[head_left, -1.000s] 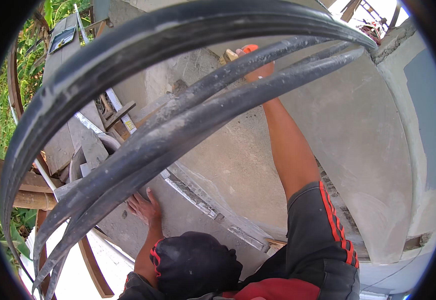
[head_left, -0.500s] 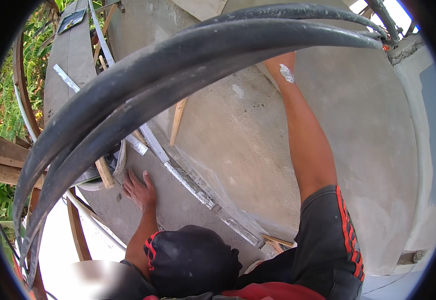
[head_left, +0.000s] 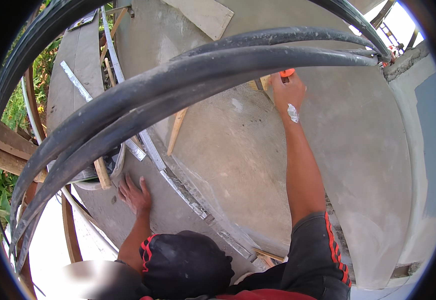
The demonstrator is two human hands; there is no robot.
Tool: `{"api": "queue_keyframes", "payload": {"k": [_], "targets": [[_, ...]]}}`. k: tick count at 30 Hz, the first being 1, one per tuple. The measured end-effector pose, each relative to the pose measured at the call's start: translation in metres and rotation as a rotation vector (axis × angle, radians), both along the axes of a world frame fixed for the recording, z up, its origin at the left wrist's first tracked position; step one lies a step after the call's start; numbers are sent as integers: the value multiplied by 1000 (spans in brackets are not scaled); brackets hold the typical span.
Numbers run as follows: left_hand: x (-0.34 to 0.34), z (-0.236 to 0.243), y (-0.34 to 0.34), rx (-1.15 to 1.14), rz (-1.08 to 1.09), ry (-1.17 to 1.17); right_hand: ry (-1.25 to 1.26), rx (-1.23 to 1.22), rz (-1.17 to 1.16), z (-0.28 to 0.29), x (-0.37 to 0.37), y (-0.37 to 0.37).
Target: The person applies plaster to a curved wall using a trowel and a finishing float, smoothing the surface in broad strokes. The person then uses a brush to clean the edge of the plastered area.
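My right hand (head_left: 287, 95) is stretched far out over a smooth grey cement wall (head_left: 218, 130), fingers wrapped round the orange handle (head_left: 287, 73) of a tool. Thick black cables pass in front and hide most of that tool, so its kind is unclear; yellowish and dark bits show left of the hand. A silvery patch covers part of the right wrist. My left hand (head_left: 136, 195) lies flat on a grey board (head_left: 163, 210) with fingers spread, holding nothing. Close beside it stands a bucket (head_left: 121, 162) with a wooden handle (head_left: 102, 172) over its rim.
Thick black cables (head_left: 218, 65) arch across the view. A metal straightedge (head_left: 150, 147) and a shorter metal strip (head_left: 76, 80) lie at left. A pointed wooden piece (head_left: 177, 131) rests on the wall. Wooden posts (head_left: 71, 227) and plants stand beyond the left edge.
The view has shifted, and my right hand now shows below the cables with the orange handle visible. My left hand stays flat on the board.
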State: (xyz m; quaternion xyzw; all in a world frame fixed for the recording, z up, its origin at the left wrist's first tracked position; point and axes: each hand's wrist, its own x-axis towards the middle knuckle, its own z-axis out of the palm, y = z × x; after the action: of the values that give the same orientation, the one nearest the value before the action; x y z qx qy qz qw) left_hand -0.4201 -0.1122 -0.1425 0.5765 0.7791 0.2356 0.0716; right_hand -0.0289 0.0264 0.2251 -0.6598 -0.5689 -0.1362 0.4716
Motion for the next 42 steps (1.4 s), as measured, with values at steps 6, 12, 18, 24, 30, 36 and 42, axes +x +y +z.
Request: {"api": "queue_keyframes", "payload": {"k": [6, 12, 18, 24, 30, 36, 42], "targets": [[0, -2, 1, -31, 10, 6, 21, 202, -188, 37, 22, -62], [1, -2, 0, -22, -6, 28, 109, 148, -9, 16, 13, -70], [-2, -5, 0, -14, 4, -32, 46, 0, -88, -14, 15, -46], [0, -6, 0, -56, 31, 31, 164, 424, -183, 39, 28, -147], [-1, -7, 1, -34, 19, 5, 162, 49, -27, -32, 10, -88], [0, -8, 2, -18, 7, 43, 232, 262, -307, 7, 31, -144], [2, -9, 1, 6, -4, 69, 268, 270, -100, -4, 22, -154]]}}
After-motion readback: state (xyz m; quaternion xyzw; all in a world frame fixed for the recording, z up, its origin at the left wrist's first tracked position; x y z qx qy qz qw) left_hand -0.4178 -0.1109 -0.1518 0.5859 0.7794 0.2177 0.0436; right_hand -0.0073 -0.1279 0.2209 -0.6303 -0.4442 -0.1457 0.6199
